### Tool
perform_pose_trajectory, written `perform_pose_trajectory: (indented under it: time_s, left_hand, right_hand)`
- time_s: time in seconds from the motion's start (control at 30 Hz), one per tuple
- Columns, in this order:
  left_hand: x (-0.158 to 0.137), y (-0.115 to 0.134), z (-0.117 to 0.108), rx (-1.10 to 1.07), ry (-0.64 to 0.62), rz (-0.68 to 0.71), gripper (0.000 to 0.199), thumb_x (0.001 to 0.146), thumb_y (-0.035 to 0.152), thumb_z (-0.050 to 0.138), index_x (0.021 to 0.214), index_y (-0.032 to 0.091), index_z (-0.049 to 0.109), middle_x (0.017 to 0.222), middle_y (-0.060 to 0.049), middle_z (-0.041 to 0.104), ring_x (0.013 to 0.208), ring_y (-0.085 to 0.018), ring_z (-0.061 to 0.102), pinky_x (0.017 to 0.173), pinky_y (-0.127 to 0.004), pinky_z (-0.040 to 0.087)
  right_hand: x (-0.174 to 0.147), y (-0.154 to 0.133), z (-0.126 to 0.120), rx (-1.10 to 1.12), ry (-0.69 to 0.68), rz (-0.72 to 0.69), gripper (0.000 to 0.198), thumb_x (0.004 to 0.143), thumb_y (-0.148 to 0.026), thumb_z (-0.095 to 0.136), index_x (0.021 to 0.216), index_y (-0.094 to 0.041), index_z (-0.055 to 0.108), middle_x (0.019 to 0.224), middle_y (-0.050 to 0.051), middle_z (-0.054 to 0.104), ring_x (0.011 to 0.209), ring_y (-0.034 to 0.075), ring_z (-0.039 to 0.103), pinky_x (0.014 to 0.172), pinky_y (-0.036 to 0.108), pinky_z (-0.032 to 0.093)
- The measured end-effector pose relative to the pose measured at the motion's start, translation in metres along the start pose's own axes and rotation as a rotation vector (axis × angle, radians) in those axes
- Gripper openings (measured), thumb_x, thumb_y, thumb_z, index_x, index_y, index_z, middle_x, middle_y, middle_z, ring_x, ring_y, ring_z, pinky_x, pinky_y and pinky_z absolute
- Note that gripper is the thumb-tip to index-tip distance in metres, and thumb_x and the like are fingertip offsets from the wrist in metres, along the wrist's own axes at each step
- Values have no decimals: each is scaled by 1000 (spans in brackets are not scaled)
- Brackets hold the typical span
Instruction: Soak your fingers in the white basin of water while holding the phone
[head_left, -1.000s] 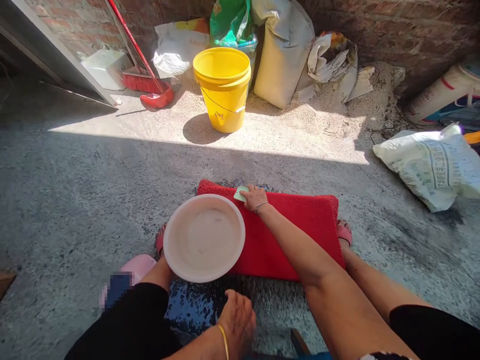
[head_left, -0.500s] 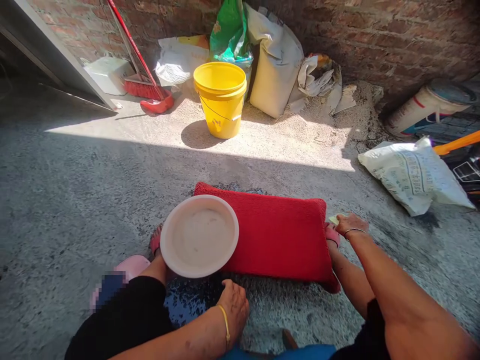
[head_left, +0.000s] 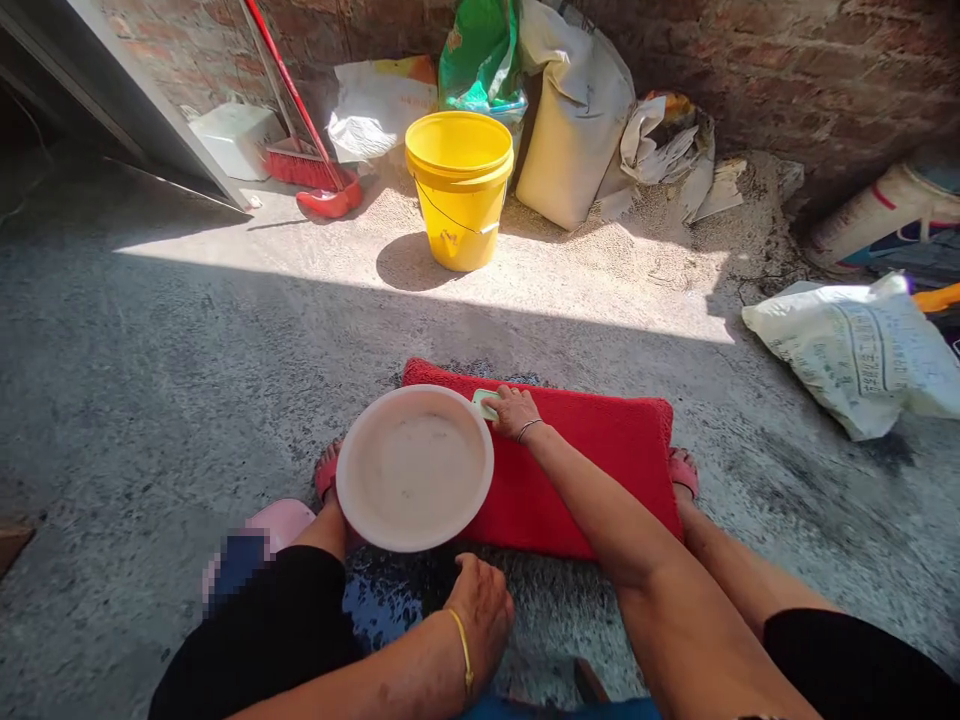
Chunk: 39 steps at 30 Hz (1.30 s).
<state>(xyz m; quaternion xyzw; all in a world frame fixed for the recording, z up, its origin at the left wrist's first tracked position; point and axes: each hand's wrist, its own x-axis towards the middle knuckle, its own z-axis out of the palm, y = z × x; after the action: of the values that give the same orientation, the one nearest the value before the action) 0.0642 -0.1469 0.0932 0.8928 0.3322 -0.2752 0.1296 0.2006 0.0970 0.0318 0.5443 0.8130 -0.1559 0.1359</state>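
My right hand (head_left: 514, 411) is closed on a small, flat, pale green piece (head_left: 486, 404) whose kind I cannot make out. It is beside the right rim of a shallow whitish basin (head_left: 416, 470) holding cloudy liquid. Under that hand and forearm lies a thick, folded red cloth (head_left: 592, 440), with the basin standing over its left end. My left hand (head_left: 484, 600), a yellow bangle at its wrist, hangs just below the basin and apart from it. Its fingers are curled in loosely, with nothing visible in them.
A yellow bucket (head_left: 460, 195) stands in the sunlit strip. Behind it are a green bag (head_left: 480, 50) and a pale sack (head_left: 574, 140) against the brick wall. A red broom (head_left: 300, 165) leans left; a white printed bag (head_left: 862, 350) lies right. Wet floor (head_left: 386, 600) shows below the basin.
My right hand has swung left from beyond the cloth's right end to the basin's rim, carrying the pale green piece. My left hand stays below the basin; the view has shifted slightly.
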Motion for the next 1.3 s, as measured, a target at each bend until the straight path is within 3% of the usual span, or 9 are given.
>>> perform_pose_trajectory:
  time_s: [0.1, 0.2, 0.37, 0.5, 0.63, 0.9, 1.0, 1.13, 1.3]
  left_hand:
    - [-1, -5, -11, -13, -1, 20, 37, 89, 23, 49, 120, 21, 68, 104, -18, 68, 103, -31, 58, 86, -49, 35]
    - [-3, -6, -16, -27, 22, 22, 37, 90, 21, 49, 121, 22, 68, 104, -17, 68, 103, -31, 58, 86, -48, 35]
    - [-2, -3, -9, -29, -8, 23, 35, 89, 21, 50, 119, 22, 69, 104, -17, 67, 102, -31, 58, 86, -49, 35]
    - [-2, -1, -1, -31, 41, 38, 35, 85, 22, 55, 117, 21, 70, 105, -18, 67, 102, -31, 57, 87, -48, 34]
    - [-4, 1, 1, -8, 25, 40, 34, 85, 21, 55, 115, 21, 71, 105, -18, 67, 102, -31, 58, 88, -48, 33]
    - [5, -2, -2, -38, -61, 37, 40, 77, 26, 65, 116, 19, 71, 104, -20, 68, 101, -34, 60, 87, -49, 35]
    - [8, -5, -11, -15, -81, 24, 39, 82, 25, 59, 119, 18, 69, 105, -20, 68, 103, -33, 59, 87, -50, 35]
    - [7, -4, -25, 22, -112, 42, 40, 90, 18, 45, 123, 20, 66, 107, -19, 67, 105, -31, 58, 88, -50, 35]
    - [2, 0, -25, 12, -59, 46, 37, 92, 18, 43, 119, 20, 68, 104, -17, 68, 104, -30, 59, 88, -49, 36]
  right_hand:
    - [-6, 20, 10, -28, -22, -5, 47, 85, -33, 56, 132, -36, 56, 129, 10, 49, 112, 26, 47, 92, 40, 33]
    - [-40, 79, 23, -62, -48, 87, 53, 84, -31, 58, 137, -37, 52, 130, 11, 48, 114, 26, 47, 91, 39, 33]
    - [-140, 197, 42, -123, -122, 462, 53, 83, -28, 60, 135, -36, 55, 126, 12, 52, 110, 29, 52, 88, 42, 37]
    - [-205, 250, 47, -124, -246, 764, 37, 89, -29, 52, 122, -30, 68, 117, 17, 57, 107, 33, 55, 84, 47, 38]
    - [-199, 227, 35, -115, -222, 720, 38, 85, -30, 57, 122, -33, 66, 118, 14, 57, 105, 32, 56, 86, 46, 39]
    - [-64, 38, 4, -25, -32, 158, 46, 83, -40, 62, 129, -36, 58, 122, 10, 52, 110, 26, 50, 90, 38, 36]
    - [-37, 5, 7, 4, -49, 51, 51, 84, -48, 61, 133, -36, 54, 128, 10, 49, 113, 26, 48, 93, 38, 34]
    - [-56, 41, 20, -27, -99, 58, 52, 85, -46, 61, 135, -37, 52, 131, 10, 47, 116, 26, 46, 95, 38, 32]
    - [-156, 164, 44, -64, -112, 395, 52, 82, -32, 63, 134, -36, 55, 124, 11, 52, 110, 28, 52, 89, 40, 37]
